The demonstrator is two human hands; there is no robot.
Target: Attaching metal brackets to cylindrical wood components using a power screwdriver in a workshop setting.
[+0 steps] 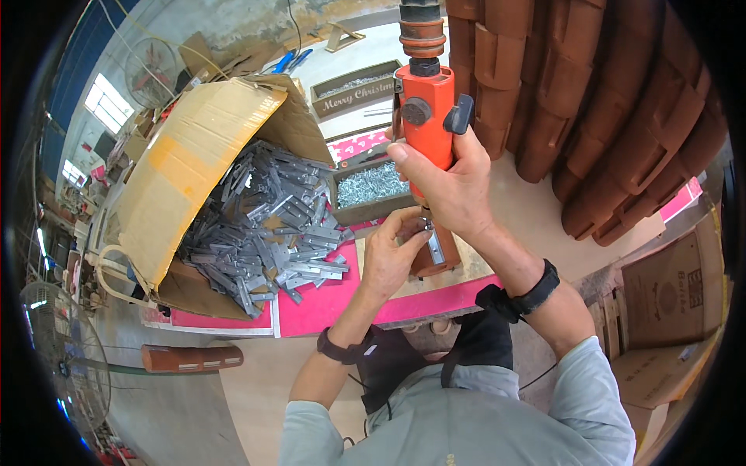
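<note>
My right hand [458, 182] is wrapped round an orange-red power screwdriver [429, 128] with a black knob and a black lever. The tool stands upright, its tip pointing down at the bench. Just below that tip, the thumb and fingers of my left hand [388, 252] pinch a small shiny screw [427, 224], partly hidden by the fingers. Under them a flat silver metal strip [437, 248] lies on a reddish-brown curved piece [435, 269], which rests on a light wooden board [404, 286].
Left of my hands, a tipped cardboard box [179, 155] spills grey metal strips [268, 225] onto the pink bench cover [311, 311]. A bin of silver screws [371, 184] sits behind. Nested brown pieces [622, 116] stand at the right. A fan [66, 361] is at the far left.
</note>
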